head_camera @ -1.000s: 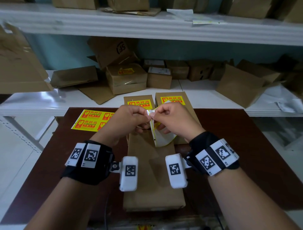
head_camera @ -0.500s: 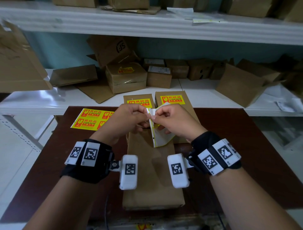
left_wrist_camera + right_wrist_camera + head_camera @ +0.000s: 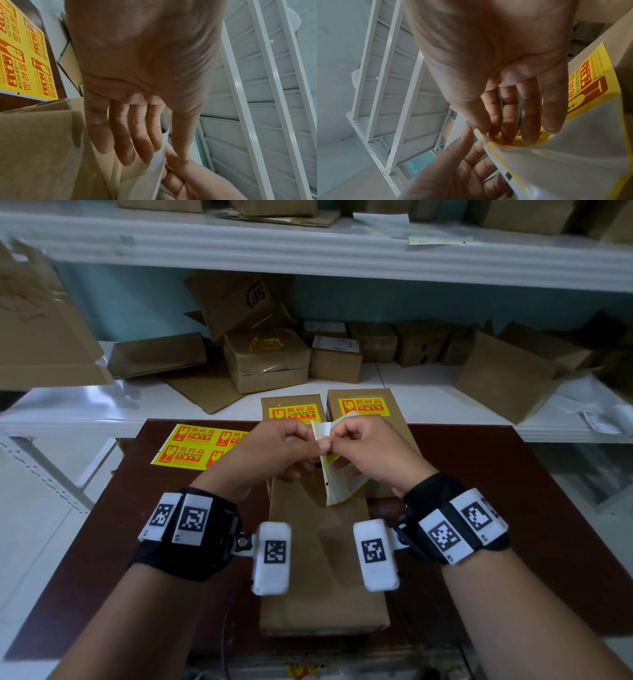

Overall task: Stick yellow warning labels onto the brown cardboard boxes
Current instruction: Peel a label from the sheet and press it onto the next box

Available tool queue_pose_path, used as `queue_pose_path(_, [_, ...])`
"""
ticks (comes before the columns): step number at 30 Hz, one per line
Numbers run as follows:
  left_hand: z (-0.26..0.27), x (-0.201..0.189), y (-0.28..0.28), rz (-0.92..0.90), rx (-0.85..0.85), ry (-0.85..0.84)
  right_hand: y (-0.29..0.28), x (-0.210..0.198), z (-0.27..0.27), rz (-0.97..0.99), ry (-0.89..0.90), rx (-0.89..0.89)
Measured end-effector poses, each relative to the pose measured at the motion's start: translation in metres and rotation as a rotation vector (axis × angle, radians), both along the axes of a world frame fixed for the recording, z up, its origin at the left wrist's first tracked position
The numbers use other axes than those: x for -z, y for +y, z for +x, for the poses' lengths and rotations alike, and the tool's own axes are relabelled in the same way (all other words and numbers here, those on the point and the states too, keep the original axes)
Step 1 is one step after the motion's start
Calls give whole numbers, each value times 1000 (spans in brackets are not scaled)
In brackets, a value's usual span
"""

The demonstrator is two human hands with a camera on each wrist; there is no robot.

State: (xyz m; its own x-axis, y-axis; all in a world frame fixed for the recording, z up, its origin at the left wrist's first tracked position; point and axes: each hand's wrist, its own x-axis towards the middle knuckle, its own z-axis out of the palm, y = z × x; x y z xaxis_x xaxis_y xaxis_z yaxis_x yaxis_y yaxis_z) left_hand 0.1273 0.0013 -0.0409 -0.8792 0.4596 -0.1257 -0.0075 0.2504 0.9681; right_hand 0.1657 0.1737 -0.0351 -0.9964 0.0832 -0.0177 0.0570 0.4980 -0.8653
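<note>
grip: left hand (image 3: 281,450) and right hand (image 3: 371,451) both clamped by fingertips on top corner of label sheet (image 3: 337,481), held above unlabelled brown box (image 3: 322,559) on tabletop (image 3: 513,508). step in hand, as judged: peeling yellow label from white backing. best done slowly from corner, adhesive kept off fingers (creases spoil the stick), then laid flat near box's far end. beyond: two labelled boxes (image 3: 363,405), spare label sheet (image 3: 198,446) at left, shelf (image 3: 428,395).
</note>
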Motion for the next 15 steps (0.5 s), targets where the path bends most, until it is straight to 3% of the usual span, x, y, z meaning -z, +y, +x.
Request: queue_pose_path(15, [-1, 2, -2, -41, -23, 19, 2, -3, 3, -24, -12, -3])
